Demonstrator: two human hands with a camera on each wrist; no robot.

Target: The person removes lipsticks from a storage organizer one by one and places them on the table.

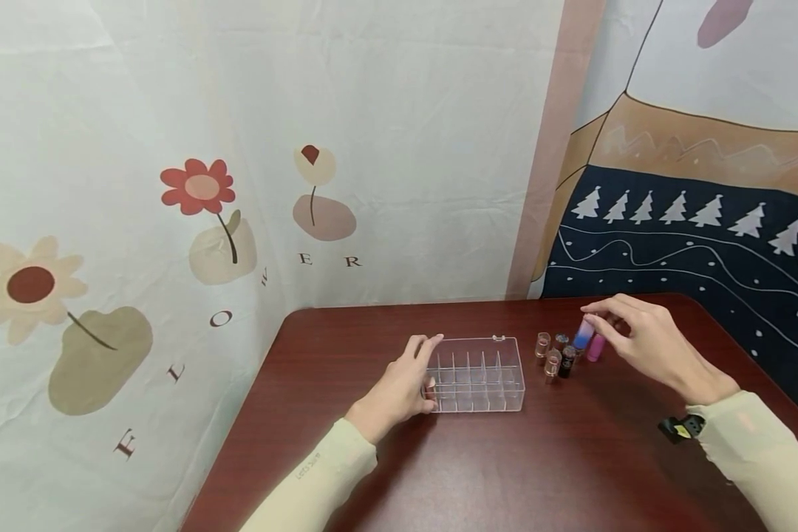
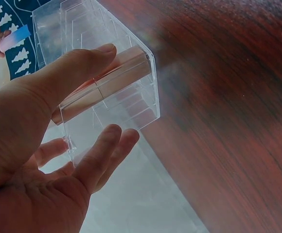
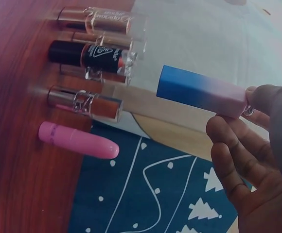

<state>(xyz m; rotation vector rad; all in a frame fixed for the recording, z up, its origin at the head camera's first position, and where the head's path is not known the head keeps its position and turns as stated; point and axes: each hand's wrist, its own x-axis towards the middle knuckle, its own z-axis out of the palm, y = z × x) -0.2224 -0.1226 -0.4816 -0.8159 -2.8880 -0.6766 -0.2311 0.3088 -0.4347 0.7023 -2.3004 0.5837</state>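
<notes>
A clear divided lipstick organizer [image 1: 482, 399] sits on the table, and my left hand [image 1: 399, 380] holds it across its left end. Its thumb lies along one wall and the fingers reach round the opposite side. Inside an end compartment stands a rose-gold lipstick [image 2: 126, 73]. At the right, my right hand [image 1: 645, 340] pinches the top of a lipstick tube [image 3: 199, 91], which fades from blue to pale pink. That tube is raised off the table. Beside it stand a pink lipstick [image 3: 78, 140], a black lipstick [image 3: 85, 56] and several clear-capped lipsticks [image 3: 99, 103].
The dark red wooden table [image 1: 319, 369] carries the organizer and the lipstick group, which stands right of it. A printed cloth [image 1: 425, 185] hangs behind the table's back edge. A dark strap [image 1: 681, 427] is on the right wrist.
</notes>
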